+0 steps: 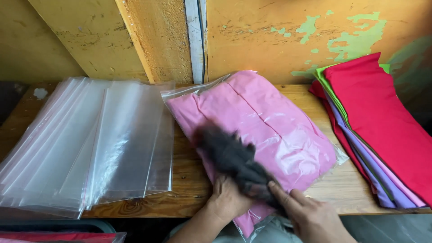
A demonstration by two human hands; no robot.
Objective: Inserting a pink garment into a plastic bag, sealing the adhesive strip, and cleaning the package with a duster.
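From the head camera, a folded pink cloth sealed in a clear plastic bag (265,126) lies slanted on the wooden table (189,180), its near end overhanging the front edge. The left hand (227,198) and right hand (303,211) both rest at that near end, fingers curled, gripping a dark furry tuft (234,157) that lies blurred across the bag. A stack of empty clear plastic bags (90,139) lies to the left, and a pile of folded red, green and purple cloths (378,126) to the right.

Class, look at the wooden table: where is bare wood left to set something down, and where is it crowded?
Bare wood shows on the table between the clear bags and the pink bagged cloth, and at the front between it and the folded cloths. Elsewhere it is covered.
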